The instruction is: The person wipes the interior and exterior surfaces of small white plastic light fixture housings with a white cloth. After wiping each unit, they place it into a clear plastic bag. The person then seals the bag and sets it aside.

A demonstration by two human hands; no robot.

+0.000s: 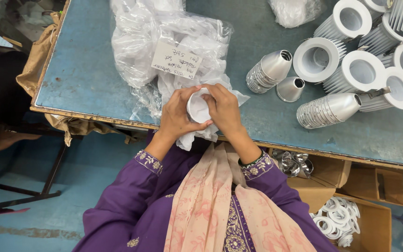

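Note:
Both my hands meet at the near edge of a blue-grey table [89, 70]. My left hand [177, 114] cups a small white cone-shaped reflector [198, 110] wrapped in a white cloth [197, 135] that hangs below it. My right hand [224, 108] grips the reflector's other side, fingers curled over its rim. Just behind the hands lies a crumpled clear plastic bag [164, 37] with a handwritten paper label [176, 60].
Stacks of silver cone reflectors [269, 70] [327, 109] and one single cone [290, 88] lie right of the hands. White finned lamp housings [357, 72] crowd the far right. Under the table, cardboard boxes hold shiny reflectors [295, 163] and white rings [336, 217].

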